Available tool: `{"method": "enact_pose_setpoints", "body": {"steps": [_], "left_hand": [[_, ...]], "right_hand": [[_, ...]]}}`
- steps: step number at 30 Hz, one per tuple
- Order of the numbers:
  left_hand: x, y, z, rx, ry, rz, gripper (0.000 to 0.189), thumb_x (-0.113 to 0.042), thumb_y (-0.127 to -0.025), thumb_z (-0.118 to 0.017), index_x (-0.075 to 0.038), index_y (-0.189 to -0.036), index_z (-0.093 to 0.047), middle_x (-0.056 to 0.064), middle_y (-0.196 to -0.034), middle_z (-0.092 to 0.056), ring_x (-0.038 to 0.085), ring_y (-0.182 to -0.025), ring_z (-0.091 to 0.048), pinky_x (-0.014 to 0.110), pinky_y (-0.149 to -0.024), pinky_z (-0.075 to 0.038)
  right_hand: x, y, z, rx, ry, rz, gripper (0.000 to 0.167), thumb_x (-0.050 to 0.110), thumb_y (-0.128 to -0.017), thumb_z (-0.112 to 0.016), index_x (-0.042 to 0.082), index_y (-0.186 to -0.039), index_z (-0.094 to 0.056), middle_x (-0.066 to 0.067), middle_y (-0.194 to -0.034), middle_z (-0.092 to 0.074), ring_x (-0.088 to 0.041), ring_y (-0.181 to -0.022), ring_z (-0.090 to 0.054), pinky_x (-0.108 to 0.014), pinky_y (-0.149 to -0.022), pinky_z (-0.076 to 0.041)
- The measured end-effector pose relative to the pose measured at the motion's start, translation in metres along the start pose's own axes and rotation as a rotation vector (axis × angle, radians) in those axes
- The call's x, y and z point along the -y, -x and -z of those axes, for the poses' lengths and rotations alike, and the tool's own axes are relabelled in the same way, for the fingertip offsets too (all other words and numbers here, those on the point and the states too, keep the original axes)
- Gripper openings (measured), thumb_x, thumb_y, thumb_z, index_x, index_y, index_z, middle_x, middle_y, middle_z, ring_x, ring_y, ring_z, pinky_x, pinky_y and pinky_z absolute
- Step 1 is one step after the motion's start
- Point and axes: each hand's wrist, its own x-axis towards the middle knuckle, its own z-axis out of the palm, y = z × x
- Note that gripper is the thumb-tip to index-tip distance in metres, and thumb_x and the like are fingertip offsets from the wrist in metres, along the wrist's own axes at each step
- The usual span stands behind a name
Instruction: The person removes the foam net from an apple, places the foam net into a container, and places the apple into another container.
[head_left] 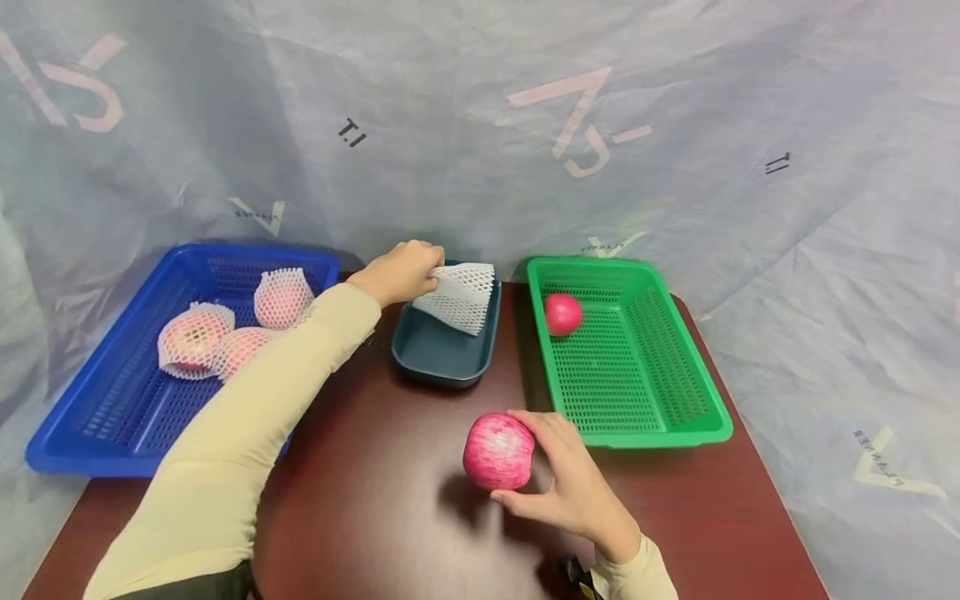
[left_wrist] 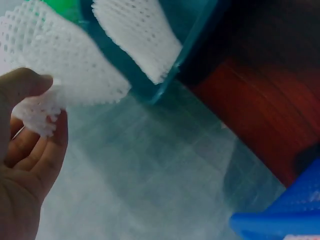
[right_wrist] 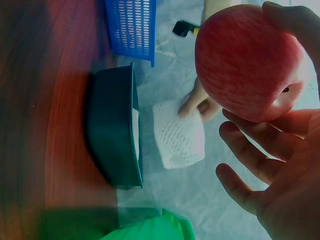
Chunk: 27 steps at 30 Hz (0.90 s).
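Note:
My left hand pinches a white foam net sleeve by one end, above the dark teal tray. In the left wrist view the thumb presses the held sleeve against curled fingers, and another white foam net lies inside the tray. My right hand grips a bare red apple between thumb and fingers, over the table in front of the tray. The right wrist view shows the apple with its stem hollow toward the palm.
At left stands a blue basket with several net-wrapped apples, partly hidden by my left sleeve. A green basket at right holds one bare red apple. Behind the brown table hangs a grey sheet.

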Motion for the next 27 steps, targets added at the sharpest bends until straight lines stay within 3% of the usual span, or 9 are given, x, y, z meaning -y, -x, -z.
{"method": "enact_pose_setpoints", "body": {"steps": [7, 13, 16, 21, 27], "left_hand": [[0.024, -0.015, -0.020, 0.002, -0.029, 0.120, 0.030, -0.013, -0.097, -0.066, -0.002, -0.124, -0.058, 0.018, -0.118, -0.058, 0.033, -0.112, -0.056, 0.042, -0.092, -0.048], [0.031, -0.012, -0.025, 0.059, -0.117, 0.173, 0.049, -0.016, -0.095, -0.069, -0.001, -0.137, -0.049, 0.024, -0.134, -0.048, 0.043, -0.127, -0.043, 0.048, -0.102, -0.042], [0.030, -0.007, -0.020, 0.048, -0.153, 0.173, 0.054, -0.018, -0.095, -0.069, 0.000, -0.140, -0.045, 0.026, -0.137, -0.042, 0.045, -0.129, -0.038, 0.049, -0.102, -0.041], [0.015, 0.012, -0.007, -0.034, -0.199, 0.094, 0.053, -0.019, -0.093, -0.072, 0.002, -0.135, -0.048, 0.027, -0.131, -0.045, 0.044, -0.123, -0.042, 0.047, -0.096, -0.045], [-0.024, 0.067, -0.012, -0.240, -0.283, -0.128, 0.041, -0.010, -0.083, -0.076, 0.003, -0.118, -0.060, 0.022, -0.112, -0.057, 0.042, -0.107, -0.052, 0.044, -0.079, -0.054]], "right_hand": [[0.000, 0.003, -0.009, -0.002, 0.001, 0.038, 0.083, 0.049, -0.071, -0.086, 0.013, -0.139, -0.055, 0.004, -0.122, -0.061, -0.017, -0.109, -0.053, -0.040, -0.091, -0.042], [-0.002, 0.002, -0.016, -0.005, -0.007, 0.047, 0.084, 0.048, -0.070, -0.088, 0.013, -0.139, -0.054, 0.005, -0.123, -0.060, -0.016, -0.110, -0.053, -0.038, -0.091, -0.042], [-0.003, -0.002, -0.017, -0.003, -0.007, 0.057, 0.083, 0.047, -0.069, -0.088, 0.014, -0.138, -0.055, 0.006, -0.124, -0.060, -0.016, -0.110, -0.053, -0.037, -0.092, -0.042], [-0.004, -0.007, -0.019, 0.005, -0.011, 0.063, 0.081, 0.050, -0.071, -0.087, 0.017, -0.138, -0.055, 0.007, -0.124, -0.059, -0.016, -0.110, -0.053, -0.036, -0.091, -0.042], [-0.005, -0.010, -0.020, -0.002, 0.001, 0.057, 0.081, 0.050, -0.070, -0.087, 0.018, -0.138, -0.056, 0.009, -0.124, -0.059, -0.014, -0.109, -0.053, -0.036, -0.090, -0.042]]}}
